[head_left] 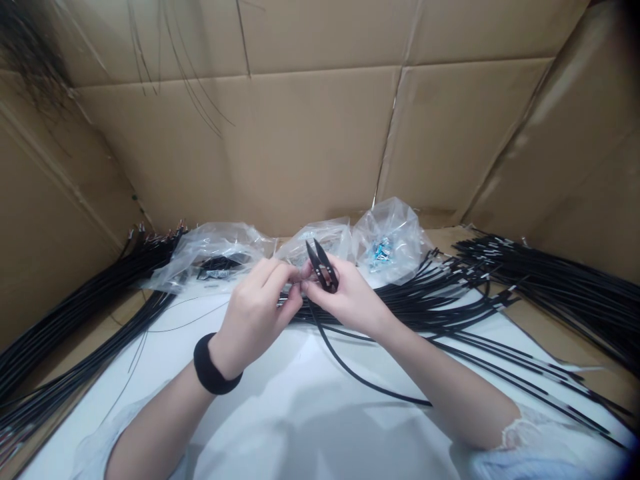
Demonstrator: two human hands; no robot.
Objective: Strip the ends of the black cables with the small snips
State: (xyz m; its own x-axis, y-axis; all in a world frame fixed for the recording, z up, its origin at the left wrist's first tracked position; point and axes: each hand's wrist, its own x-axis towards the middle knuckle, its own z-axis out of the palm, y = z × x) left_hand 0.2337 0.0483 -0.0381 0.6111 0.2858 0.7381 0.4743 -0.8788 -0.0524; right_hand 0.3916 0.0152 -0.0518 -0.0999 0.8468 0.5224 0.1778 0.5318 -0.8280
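In the middle of the view my two hands meet, fingertips almost touching. My left hand (260,300), a black band on its wrist, is closed in a pinch at the end of a black cable; the small part between the fingertips is hard to make out. Black thread snips (323,268) lie in my right hand (345,293), blades pointing up and apart. Thumb and finger of that same hand also pinch near the cable end. From there the black cable (340,357) curves down and right, passing under my right forearm.
Behind my hands lie clear plastic bags, one (393,247) with small blue-and-metal pieces, another (220,247) over dark parts. Black cable bundles (440,290) spread right; more cables (100,293) lie left. Cardboard walls (310,147) enclose the white work surface (280,413). Thin dark strands hang upper left.
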